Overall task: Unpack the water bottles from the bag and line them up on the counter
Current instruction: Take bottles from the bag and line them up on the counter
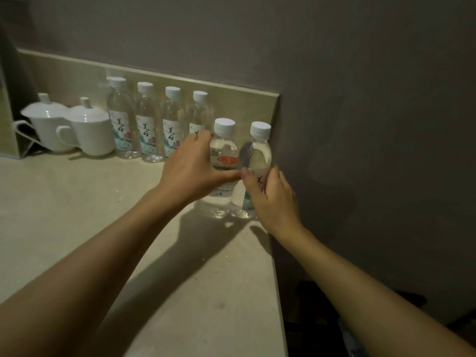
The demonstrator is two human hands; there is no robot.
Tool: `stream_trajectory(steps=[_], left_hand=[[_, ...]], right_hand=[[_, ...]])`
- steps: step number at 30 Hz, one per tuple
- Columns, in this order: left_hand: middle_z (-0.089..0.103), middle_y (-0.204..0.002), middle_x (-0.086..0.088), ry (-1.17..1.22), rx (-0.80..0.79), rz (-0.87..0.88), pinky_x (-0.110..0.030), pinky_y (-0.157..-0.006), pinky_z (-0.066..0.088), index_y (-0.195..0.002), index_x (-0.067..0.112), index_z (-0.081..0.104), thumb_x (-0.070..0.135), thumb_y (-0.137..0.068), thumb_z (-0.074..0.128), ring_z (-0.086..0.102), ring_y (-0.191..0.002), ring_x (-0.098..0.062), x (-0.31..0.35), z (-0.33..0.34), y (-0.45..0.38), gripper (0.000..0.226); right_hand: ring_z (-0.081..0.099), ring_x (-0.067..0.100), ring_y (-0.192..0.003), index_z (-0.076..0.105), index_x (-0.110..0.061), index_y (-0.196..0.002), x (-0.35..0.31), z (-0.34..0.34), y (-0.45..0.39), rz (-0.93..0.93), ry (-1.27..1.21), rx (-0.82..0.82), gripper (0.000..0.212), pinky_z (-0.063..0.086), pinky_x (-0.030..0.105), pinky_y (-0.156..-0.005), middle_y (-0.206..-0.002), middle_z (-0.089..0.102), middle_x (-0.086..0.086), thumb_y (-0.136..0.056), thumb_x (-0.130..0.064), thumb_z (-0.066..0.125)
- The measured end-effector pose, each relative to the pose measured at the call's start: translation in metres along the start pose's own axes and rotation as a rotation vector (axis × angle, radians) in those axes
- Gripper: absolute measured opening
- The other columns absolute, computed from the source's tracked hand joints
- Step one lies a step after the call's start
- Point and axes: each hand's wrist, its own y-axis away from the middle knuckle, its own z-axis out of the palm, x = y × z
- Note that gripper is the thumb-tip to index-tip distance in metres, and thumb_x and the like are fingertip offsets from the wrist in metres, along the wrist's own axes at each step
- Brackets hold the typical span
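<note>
Several clear water bottles with white caps stand in a row (146, 124) along the beige backsplash on the counter (77, 202). Nearer to me, two more bottles stand upright side by side by the counter's right edge. My left hand (190, 168) wraps around the red-labelled bottle (224, 150). My right hand (270, 199) grips the bottle with the blue-and-white label (258, 153) at its lower half. Both bottles rest on the counter. No bag is in view.
Two white lidded cups (69, 124) stand at the left end of the row, beside a folded stand (23, 140). The counter ends at a straight right edge (277, 266); a grey wall (360, 124) rises behind and to the right.
</note>
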Motion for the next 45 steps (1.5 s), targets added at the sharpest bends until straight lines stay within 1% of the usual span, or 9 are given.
stream_trajectory(steps=[4,7,11,14,18,24,29,34,45], left_hand=[[0.064,-0.110,0.005,0.259,-0.102,-0.007,-0.034,-0.081,0.053,-0.119,0.022,0.055,0.032,-0.070,0.083,0.062,-0.097,-0.014,0.000,-0.010,0.000,0.057],[0.065,-0.115,0.010,0.601,-0.338,-0.089,-0.037,-0.098,0.052,-0.129,0.027,0.049,0.001,-0.078,0.074,0.065,-0.102,-0.002,-0.006,-0.017,0.000,0.062],[0.052,-0.141,0.003,0.521,-0.276,-0.136,-0.046,-0.107,0.044,-0.147,0.032,0.027,0.040,-0.057,0.090,0.054,-0.125,-0.016,-0.011,0.000,0.001,0.111],[0.053,-0.138,0.000,0.326,-0.118,-0.128,-0.046,-0.101,0.048,-0.145,0.023,0.032,0.066,-0.042,0.084,0.054,-0.122,-0.020,-0.014,0.012,0.008,0.123],[0.061,-0.127,0.001,0.382,-0.040,-0.093,-0.041,-0.095,0.052,-0.140,0.018,0.041,0.037,-0.060,0.090,0.061,-0.111,-0.017,-0.017,0.019,0.010,0.096],[0.068,-0.118,-0.001,0.627,-0.236,-0.118,-0.046,-0.097,0.052,-0.146,0.026,0.034,0.029,-0.062,0.085,0.065,-0.110,-0.014,-0.024,0.015,0.011,0.098],[0.064,-0.119,0.008,0.307,-0.157,-0.156,-0.038,-0.091,0.055,-0.131,0.025,0.049,0.065,-0.049,0.086,0.063,-0.106,-0.012,-0.030,0.033,0.015,0.099],[0.062,-0.103,0.007,0.282,-0.086,-0.175,-0.022,-0.074,0.052,-0.118,0.014,0.057,0.033,-0.065,0.089,0.060,-0.086,-0.008,-0.030,0.038,0.014,0.065],[0.066,-0.118,-0.008,0.418,-0.068,-0.251,-0.039,-0.092,0.053,-0.123,0.009,0.054,0.016,-0.076,0.082,0.063,-0.107,-0.023,-0.031,0.071,-0.031,0.055]], right_hand=[[0.058,0.011,-0.091,0.045,-0.025,-0.116,0.012,-0.003,0.000,0.008,-0.113,-0.175,0.050,0.047,0.024,-0.070,-0.106,0.057,-0.006,-0.081,-0.054,0.066],[0.059,0.011,-0.100,0.048,-0.020,-0.123,0.018,-0.005,0.000,0.032,-0.122,-0.251,0.052,0.046,0.015,-0.070,-0.113,0.059,-0.005,-0.081,-0.040,0.073],[0.062,0.017,-0.106,0.049,-0.018,-0.124,0.019,0.003,0.002,0.050,-0.101,-0.192,0.056,0.058,0.036,-0.083,-0.119,0.062,0.000,-0.080,-0.043,0.073],[0.063,0.016,-0.105,0.049,-0.021,-0.123,0.020,0.005,0.003,0.042,-0.117,-0.177,0.055,0.058,0.039,-0.083,-0.117,0.062,-0.002,-0.079,-0.044,0.073],[0.063,0.017,-0.106,0.049,-0.021,-0.123,0.019,0.005,0.003,0.052,-0.117,-0.159,0.059,0.058,0.041,-0.085,-0.118,0.063,-0.002,-0.076,-0.046,0.074],[0.064,0.020,-0.104,0.049,-0.019,-0.118,0.016,0.013,0.003,0.083,-0.117,-0.078,0.059,0.057,0.045,-0.083,-0.115,0.063,0.002,-0.073,-0.049,0.074],[0.062,0.022,-0.107,0.048,-0.017,-0.120,0.013,0.016,0.001,0.082,-0.061,-0.058,0.053,0.057,0.043,-0.084,-0.119,0.062,0.004,-0.080,-0.044,0.071],[0.063,0.019,-0.105,0.049,-0.018,-0.118,0.013,0.021,-0.008,0.097,-0.070,-0.048,0.048,0.057,0.039,-0.085,-0.117,0.063,0.002,-0.082,-0.041,0.071],[0.062,0.025,-0.109,0.052,-0.015,-0.114,0.023,0.025,-0.052,0.158,0.003,-0.021,0.050,0.052,0.047,-0.091,-0.119,0.065,0.005,-0.080,-0.046,0.072]])
